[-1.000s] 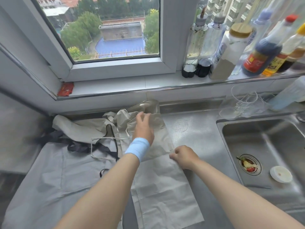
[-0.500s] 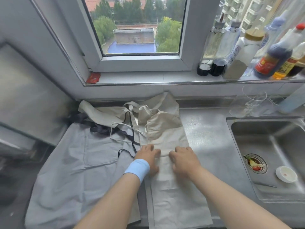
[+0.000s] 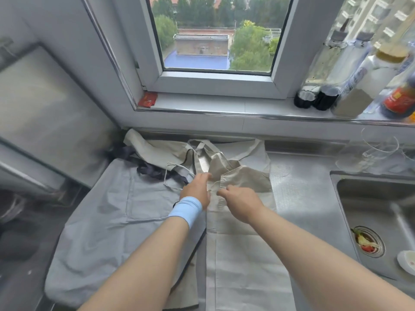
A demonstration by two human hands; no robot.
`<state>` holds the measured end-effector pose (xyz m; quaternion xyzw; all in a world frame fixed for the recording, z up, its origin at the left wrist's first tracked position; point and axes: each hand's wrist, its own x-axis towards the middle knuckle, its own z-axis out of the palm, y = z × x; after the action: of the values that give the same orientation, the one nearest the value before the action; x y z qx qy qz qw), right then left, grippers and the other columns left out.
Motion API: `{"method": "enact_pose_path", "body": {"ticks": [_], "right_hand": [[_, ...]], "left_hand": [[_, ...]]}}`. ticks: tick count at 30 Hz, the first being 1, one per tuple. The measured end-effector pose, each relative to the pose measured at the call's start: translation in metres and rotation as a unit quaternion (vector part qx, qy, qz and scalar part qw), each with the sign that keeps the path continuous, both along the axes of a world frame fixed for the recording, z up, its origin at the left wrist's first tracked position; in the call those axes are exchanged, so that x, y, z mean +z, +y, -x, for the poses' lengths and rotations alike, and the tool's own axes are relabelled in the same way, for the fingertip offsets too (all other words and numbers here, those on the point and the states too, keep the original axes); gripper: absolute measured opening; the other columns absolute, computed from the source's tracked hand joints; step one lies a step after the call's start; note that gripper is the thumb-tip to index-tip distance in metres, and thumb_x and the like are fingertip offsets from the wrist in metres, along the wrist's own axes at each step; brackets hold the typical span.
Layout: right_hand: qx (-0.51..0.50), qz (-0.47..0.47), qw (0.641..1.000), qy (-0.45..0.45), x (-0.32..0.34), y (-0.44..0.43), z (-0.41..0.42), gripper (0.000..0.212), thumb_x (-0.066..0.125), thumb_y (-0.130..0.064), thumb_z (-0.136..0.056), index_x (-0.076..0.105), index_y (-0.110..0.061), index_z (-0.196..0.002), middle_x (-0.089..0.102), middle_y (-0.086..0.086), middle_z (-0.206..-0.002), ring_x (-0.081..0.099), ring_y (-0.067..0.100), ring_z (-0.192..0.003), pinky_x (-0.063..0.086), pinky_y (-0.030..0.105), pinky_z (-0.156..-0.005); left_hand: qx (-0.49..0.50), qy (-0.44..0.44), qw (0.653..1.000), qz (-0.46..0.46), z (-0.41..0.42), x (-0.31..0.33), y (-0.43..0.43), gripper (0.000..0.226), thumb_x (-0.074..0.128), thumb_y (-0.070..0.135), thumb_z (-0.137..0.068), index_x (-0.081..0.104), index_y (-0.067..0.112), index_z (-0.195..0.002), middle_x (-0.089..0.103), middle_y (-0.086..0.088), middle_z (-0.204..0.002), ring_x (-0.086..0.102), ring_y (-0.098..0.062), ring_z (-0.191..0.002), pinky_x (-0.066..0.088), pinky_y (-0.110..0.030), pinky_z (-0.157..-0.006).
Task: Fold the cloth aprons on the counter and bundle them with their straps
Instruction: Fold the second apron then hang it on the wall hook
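Count: two aprons, two hands, one sink.

The beige apron (image 3: 244,261) is the one I'm working. It lies on the steel counter (image 3: 301,198) straight ahead of me. Its long axis runs from the near edge away toward the window wall. The lower part lies flat near me, and the top end is bunched up and points at the wall, with its beige straps (image 3: 203,145) looped there.

The grey apron (image 3: 105,223) lies flat just left of it, and the two edges overlap down the middle. Its long axis also runs near to far, tilted a little left at the near end. It has one pocket (image 3: 148,198) facing up, and its dark straps (image 3: 155,170) are tangled at the far end.

My left hand (image 3: 196,187), with a blue wristband (image 3: 186,211), has its fingers curled onto the bunched beige cloth and grips it. My right hand (image 3: 240,200) pinches the same beige fold beside it, the two hands almost touching. The picture is a bit blurred here.

The sink (image 3: 381,191) is set into the counter on the right. It holds one drain strainer (image 3: 368,242) with food scraps and one white lid (image 3: 407,260). The window (image 3: 215,34) is straight ahead. On its sill (image 3: 224,104) sit one red packet (image 3: 147,99) at the left and at least four bottles (image 3: 323,70) at the right.
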<state>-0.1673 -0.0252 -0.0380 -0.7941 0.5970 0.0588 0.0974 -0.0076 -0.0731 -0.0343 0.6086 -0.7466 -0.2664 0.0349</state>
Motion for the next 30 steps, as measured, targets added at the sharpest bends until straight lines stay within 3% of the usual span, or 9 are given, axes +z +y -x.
{"method": "enact_pose_path", "body": {"ticks": [5,11,17,20,22,24,26,28,30], "right_hand": [[0.071,-0.02,0.995,0.069,-0.005,-0.02,-0.004,0.062,0.043,-0.005,-0.095,0.033,-0.036,-0.148,0.06,0.008,-0.111,0.065,0.032,-0.095,0.035,0.035,-0.061],[0.08,-0.038,0.987,0.135,-0.007,-0.037,0.005,0.032,0.057,-0.005,-0.086,0.05,-0.017,-0.116,0.067,0.004,-0.107,0.068,0.029,-0.09,0.03,0.031,-0.049],[0.017,-0.01,0.996,0.088,0.007,-0.04,0.014,0.03,0.046,0.001,-0.087,0.051,-0.017,-0.11,0.067,0.003,-0.1,0.066,0.029,-0.092,0.033,0.034,-0.057],[-0.025,0.005,1.0,0.01,0.012,-0.035,0.016,0.022,0.043,-0.006,-0.089,0.049,-0.019,-0.106,0.067,0.003,-0.099,0.064,0.029,-0.088,0.035,0.034,-0.056],[-0.05,0.024,0.998,-0.043,0.016,-0.032,0.019,0.018,0.043,-0.013,-0.09,0.047,-0.021,-0.105,0.066,0.002,-0.099,0.064,0.031,-0.089,0.041,0.035,-0.059],[-0.072,0.051,0.992,-0.085,0.023,-0.023,0.022,0.015,0.044,-0.016,-0.088,0.046,-0.023,-0.101,0.065,0.0,-0.097,0.064,0.032,-0.089,0.047,0.038,-0.064],[-0.095,0.092,0.983,-0.129,0.029,-0.014,0.024,0.014,0.046,-0.016,-0.086,0.046,-0.023,-0.098,0.066,0.0,-0.095,0.063,0.034,-0.085,0.045,0.037,-0.063],[-0.121,0.129,0.972,-0.157,0.034,-0.008,0.028,0.018,0.049,-0.017,-0.085,0.053,-0.022,-0.102,0.067,0.0,-0.093,0.063,0.034,-0.082,0.043,0.034,-0.062],[-0.134,0.146,0.967,-0.162,0.038,-0.005,0.033,0.015,0.05,-0.022,-0.085,0.057,-0.023,-0.098,0.067,-0.003,-0.09,0.063,0.033,-0.08,0.045,0.034,-0.062]], "left_hand": [[-0.065,-0.077,0.992,-0.081,0.005,-0.005,-0.019,0.042,0.052,0.022,-0.088,0.053,0.039,-0.126,0.061,0.015,-0.124,0.058,-0.015,-0.115,0.046,-0.034,-0.096],[-0.074,-0.131,0.978,-0.143,-0.008,-0.006,-0.023,0.017,0.059,0.035,-0.085,0.066,0.03,-0.1,0.069,0.001,-0.105,0.063,-0.023,-0.102,0.049,-0.031,-0.085],[0.11,0.043,0.992,-0.048,-0.05,0.008,-0.02,0.011,0.06,0.035,-0.088,0.07,0.03,-0.091,0.068,0.008,-0.095,0.061,-0.017,-0.095,0.047,-0.029,-0.085],[0.114,0.026,0.991,0.069,-0.054,0.017,-0.009,0.012,0.067,0.042,-0.085,0.073,0.033,-0.089,0.053,0.019,-0.105,0.043,-0.009,-0.107,0.029,-0.028,-0.097],[0.128,0.124,0.983,0.044,-0.044,0.021,-0.002,0.012,0.07,0.035,-0.085,0.074,0.024,-0.091,0.057,0.014,-0.105,0.047,-0.01,-0.103,0.035,-0.023,-0.093],[0.186,0.312,0.926,-0.102,-0.026,0.029,0.01,0.014,0.063,0.02,-0.093,0.073,0.01,-0.096,0.065,-0.002,-0.096,0.061,-0.016,-0.083,0.047,-0.018,-0.074],[0.252,0.456,0.814,-0.256,0.0,0.035,0.025,0.014,0.053,0.01,-0.098,0.066,0.004,-0.1,0.066,-0.011,-0.091,0.067,-0.019,-0.069,0.052,-0.02,-0.058],[0.286,0.516,0.726,-0.353,0.024,0.03,0.041,0.016,0.048,0.012,-0.101,0.063,0.008,-0.106,0.064,-0.008,-0.089,0.065,-0.018,-0.073,0.055,-0.023,-0.057],[0.273,0.511,0.706,-0.407,0.036,0.02,0.053,0.018,0.047,0.012,-0.101,0.064,0.011,-0.107,0.062,-0.006,-0.086,0.059,-0.016,-0.073,0.053,-0.022,-0.055]]}}
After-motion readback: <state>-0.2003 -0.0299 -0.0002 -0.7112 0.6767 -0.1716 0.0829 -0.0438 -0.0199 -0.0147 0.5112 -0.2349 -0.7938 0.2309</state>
